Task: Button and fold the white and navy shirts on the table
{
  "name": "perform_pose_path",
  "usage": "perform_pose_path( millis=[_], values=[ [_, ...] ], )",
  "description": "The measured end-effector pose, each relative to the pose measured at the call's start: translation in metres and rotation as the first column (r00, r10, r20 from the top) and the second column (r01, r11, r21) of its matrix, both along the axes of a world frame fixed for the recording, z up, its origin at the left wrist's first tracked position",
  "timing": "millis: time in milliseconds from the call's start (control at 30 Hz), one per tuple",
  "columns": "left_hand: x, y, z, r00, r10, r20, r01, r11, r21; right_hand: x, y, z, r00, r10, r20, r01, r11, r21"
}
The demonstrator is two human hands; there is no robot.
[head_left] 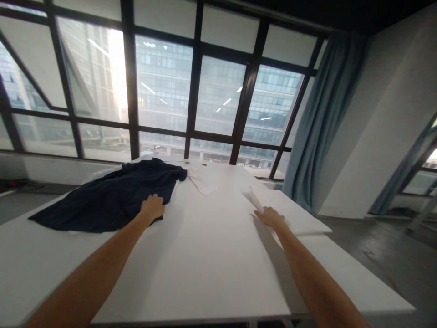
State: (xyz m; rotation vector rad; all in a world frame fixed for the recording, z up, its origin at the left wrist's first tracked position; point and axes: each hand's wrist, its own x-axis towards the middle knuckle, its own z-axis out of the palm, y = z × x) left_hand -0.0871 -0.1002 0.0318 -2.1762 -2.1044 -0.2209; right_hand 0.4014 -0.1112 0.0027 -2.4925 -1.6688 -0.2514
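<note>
Both arms stretch across the white table (205, 255). The left hand (152, 207) closes its fingers on the hem of the dark blue garment (112, 198) spread flat at the table's left; the right hand (271, 217) presses open-fingered on a white sheet (290, 212), pinning it. Beyond lies a white cloth (205, 182), then the window (164, 86).

Backlit by window (160, 82), sun glare, soft focus, warped edges

Garment (112, 196) lay on the table (205, 255), left side, left hand (152, 207) on its near edge. Right hand (271, 217) rested at the table's right, touching a folded cloth (254, 197). Another cloth (205, 182) lay behind, windows (164, 86) beyond.
</note>
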Motion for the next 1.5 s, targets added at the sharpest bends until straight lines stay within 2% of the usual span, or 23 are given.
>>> perform_pose_path(
  millis=[67,133,200,267,333,400,467,533,567,600,633,700,767,800,867,933,1033,1100,1200,1300,1400,1467,1500],
  values=[
    [-0.001,0.001,0.003,1.0,-0.003,0.025,0.001,0.998,0.059,-0.019,-0.004,0.006,0.998,0.022,0.053,-0.028,0.993,0.112],
    [-0.002,0.001,0.01,0.998,-0.006,0.068,-0.005,0.987,0.159,-0.038,-0.007,0.012,0.99,0.104,0.097,-0.122,0.97,0.212],
    [0.003,-0.003,0.018,0.991,-0.051,0.123,0.015,0.959,0.281,-0.053,-0.01,0.017,0.976,0.198,0.087,-0.213,0.95,0.227],
    [0.016,-0.012,0.026,0.969,-0.17,0.177,0.09,0.917,0.39,-0.062,-0.011,0.019,0.966,0.251,0.062,-0.259,0.942,0.212],
    [0.037,-0.026,0.031,0.905,-0.366,0.215,0.25,0.868,0.429,-0.065,-0.011,0.019,0.961,0.273,0.049,-0.277,0.941,0.195],
    [0.061,-0.043,0.031,0.775,-0.579,0.253,0.484,0.802,0.35,-0.065,-0.012,0.016,0.958,0.285,0.046,-0.288,0.941,0.177],
    [0.08,-0.059,0.029,0.611,-0.713,0.344,0.71,0.686,0.16,-0.063,-0.012,0.013,0.95,0.31,0.037,-0.312,0.939,0.144],
    [0.086,-0.065,0.029,0.507,-0.724,0.467,0.816,0.578,0.011,-0.063,-0.013,0.009,0.933,0.359,0.019,-0.359,0.927,0.114],
    [0.084,-0.064,0.031,0.494,-0.707,0.506,0.824,0.567,-0.012,-0.065,-0.014,0.008,0.921,0.388,0.007,-0.387,0.916,0.106],
    [0.078,-0.061,0.032,0.511,-0.689,0.514,0.806,0.592,-0.007,-0.069,-0.013,0.007,0.908,0.419,-0.006,-0.417,0.904,0.098],
    [0.069,-0.055,0.034,0.559,-0.67,0.489,0.762,0.647,0.015,-0.075,-0.012,0.007,0.892,0.451,-0.018,-0.448,0.889,0.089],
    [0.047,-0.039,0.036,0.717,-0.592,0.367,0.62,0.783,0.052,-0.093,-0.006,0.007,0.853,0.52,-0.041,-0.517,0.853,0.066],
    [0.025,-0.024,0.033,0.861,-0.461,0.214,0.468,0.884,0.02,-0.119,0.006,0.009,0.803,0.591,-0.069,-0.589,0.806,0.048],
    [0.016,-0.017,0.029,0.902,-0.405,0.151,0.412,0.911,-0.019,-0.135,0.013,0.009,0.774,0.627,-0.085,-0.625,0.779,0.053],
    [0.004,-0.01,0.019,0.931,-0.357,0.078,0.364,0.925,-0.107,-0.168,0.03,0.009,0.714,0.691,-0.118,-0.686,0.723,0.081],
    [-0.001,-0.008,0.009,0.928,-0.367,0.064,0.373,0.914,-0.161,-0.197,0.044,0.007,0.646,0.749,-0.147,-0.746,0.661,0.087],
    [0.0,-0.01,0.002,0.922,-0.382,0.071,0.388,0.897,-0.214,-0.222,0.055,0.003,0.593,0.784,-0.182,-0.798,0.602,-0.01],
    [0.004,-0.014,0.004,0.922,-0.38,0.072,0.386,0.89,-0.242,-0.221,0.054,0.004,0.603,0.776,-0.187,-0.796,0.599,-0.084],
    [0.011,-0.02,0.013,0.899,-0.424,0.11,0.438,0.865,-0.243,-0.198,0.042,0.013,0.639,0.752,-0.161,-0.769,0.619,-0.16],
    [0.025,-0.033,0.022,0.829,-0.532,0.171,0.559,0.791,-0.249,-0.168,0.027,0.029,0.68,0.721,-0.134,-0.729,0.645,-0.232],
    [0.045,-0.052,0.031,0.755,-0.621,0.21,0.655,0.7,-0.286,-0.141,0.018,0.047,0.699,0.689,-0.19,-0.704,0.617,-0.353],
    [0.057,-0.061,0.038,0.685,-0.665,0.297,0.727,0.598,-0.337,-0.126,0.019,0.058,0.746,0.609,-0.269,-0.653,0.59,-0.475],
    [0.061,-0.062,0.042,0.651,-0.667,0.362,0.758,0.542,-0.363,-0.119,0.022,0.062,0.791,0.541,-0.286,-0.603,0.608,-0.516]
  ],
)
